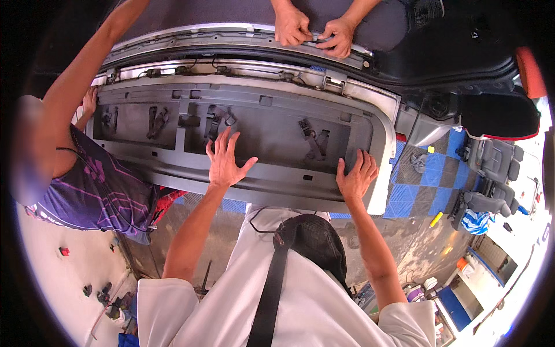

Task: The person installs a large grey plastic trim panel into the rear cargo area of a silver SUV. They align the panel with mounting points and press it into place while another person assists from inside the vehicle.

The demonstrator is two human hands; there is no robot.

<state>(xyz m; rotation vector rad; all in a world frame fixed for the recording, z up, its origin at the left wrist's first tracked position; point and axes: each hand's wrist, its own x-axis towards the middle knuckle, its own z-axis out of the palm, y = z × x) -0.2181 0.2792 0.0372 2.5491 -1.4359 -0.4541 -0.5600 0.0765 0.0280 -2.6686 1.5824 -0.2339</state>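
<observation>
A long grey plastic trim panel (260,173) lies across a lowered vehicle tailgate (381,196) in front of me. Several dark straps with buckles (315,143) sit in its recessed middle. My left hand (225,162) is over the panel's near middle, fingers spread and nothing held. Near the right end, my right hand (356,176) rests with fingers stretched out on the panel. Past the tailgate, another person's two hands (315,33) pinch at a long sill strip (248,41); what they hold is too small to make out.
At the left, a co-worker in a dark purple patterned shirt (104,182) has a hand (89,104) by the panel's left end. Removed seats (493,160) stand at the right, near blue and grey floor tiles (407,191). A yellow object (436,219) lies on the floor.
</observation>
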